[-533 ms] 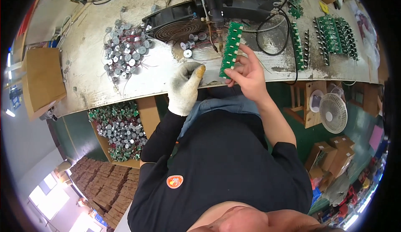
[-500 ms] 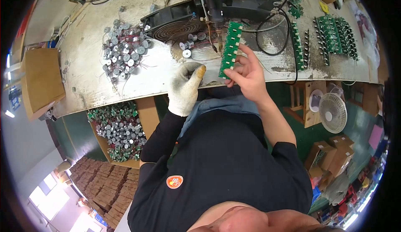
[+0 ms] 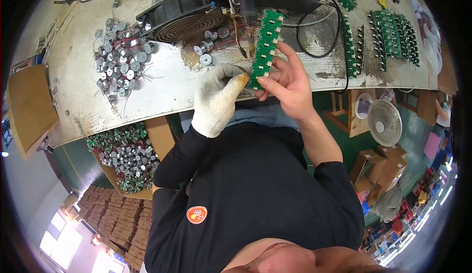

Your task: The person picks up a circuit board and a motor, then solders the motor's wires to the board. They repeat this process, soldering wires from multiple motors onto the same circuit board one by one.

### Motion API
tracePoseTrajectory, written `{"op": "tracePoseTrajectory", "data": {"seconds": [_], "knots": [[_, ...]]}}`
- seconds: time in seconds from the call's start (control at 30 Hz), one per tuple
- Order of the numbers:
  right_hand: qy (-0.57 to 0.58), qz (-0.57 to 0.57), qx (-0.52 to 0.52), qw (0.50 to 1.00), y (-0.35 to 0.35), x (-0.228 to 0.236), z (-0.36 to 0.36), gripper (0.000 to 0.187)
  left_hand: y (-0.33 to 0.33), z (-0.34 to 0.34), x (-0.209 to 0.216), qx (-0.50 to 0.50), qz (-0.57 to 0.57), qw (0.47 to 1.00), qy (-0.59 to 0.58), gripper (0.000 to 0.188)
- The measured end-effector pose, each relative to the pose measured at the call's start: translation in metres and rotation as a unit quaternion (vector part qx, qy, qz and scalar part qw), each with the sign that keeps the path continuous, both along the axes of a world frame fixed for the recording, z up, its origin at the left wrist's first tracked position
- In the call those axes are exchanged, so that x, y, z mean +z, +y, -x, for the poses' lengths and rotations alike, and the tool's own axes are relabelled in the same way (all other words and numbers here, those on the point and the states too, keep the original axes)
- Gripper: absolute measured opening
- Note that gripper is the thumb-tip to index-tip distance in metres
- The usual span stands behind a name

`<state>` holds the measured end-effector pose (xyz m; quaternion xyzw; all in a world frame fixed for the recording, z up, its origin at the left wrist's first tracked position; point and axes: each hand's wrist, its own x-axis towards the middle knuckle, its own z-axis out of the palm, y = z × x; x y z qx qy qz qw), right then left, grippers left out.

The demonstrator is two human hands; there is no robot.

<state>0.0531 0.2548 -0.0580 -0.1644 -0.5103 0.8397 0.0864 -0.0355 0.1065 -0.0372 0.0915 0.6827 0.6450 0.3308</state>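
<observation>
My bare right hand (image 3: pixel 289 82) is closed on a long green circuit board strip (image 3: pixel 267 42), gripping it near its lower end. The strip stands tilted, its top leaning right, with a row of small white connectors along it. My left hand (image 3: pixel 216 98), in a white glove with a yellowed thumb tip, is pinched closed against the strip's lower left edge. What its fingertips hold is too small to make out. Just behind the strip a soldering tip (image 3: pixel 251 44) points down from a black holder, and a thin metal tube (image 3: pixel 239 39) ends beside it.
A pile of small round motors with wires (image 3: pixel 123 59) lies at left. Behind my hands sits a black fan (image 3: pixel 189 22), with a few loose motors (image 3: pixel 206 59) beside it. More circuit boards (image 3: pixel 393 34) stand at right. Below the table edge is a carton of wired parts (image 3: pixel 125 157).
My gloved left hand has moved right, up to the strip's lower end, and its fingertips now meet it. The strip is still in my right hand. The whole view has shifted a little.
</observation>
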Motion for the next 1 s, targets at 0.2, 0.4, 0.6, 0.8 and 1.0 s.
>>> {"op": "tracePoseTrajectory", "data": {"seconds": [0.2,0.4,0.6,0.8,1.0], "knots": [[0.003,-0.001,0.004,1.000,-0.001,0.001,0.001,0.071,0.002,0.007,-0.006,0.009,-0.006,0.997,-0.074,0.016],[0.008,0.013,-0.008,1.000,0.000,0.002,0.005,0.069,0.004,0.010,0.003,0.011,-0.002,0.996,-0.090,0.016],[0.015,0.022,-0.016,1.000,0.000,0.000,0.007,0.069,0.004,0.011,0.009,-0.022,0.044,0.998,-0.030,0.016],[0.029,0.008,-0.022,0.999,0.001,0.000,0.007,0.068,0.005,0.011,0.001,-0.010,0.033,0.997,-0.063,0.017],[0.017,0.016,-0.028,0.999,0.002,0.003,0.008,0.068,0.007,0.014,0.001,-0.004,0.034,0.997,-0.063,0.018]]}}
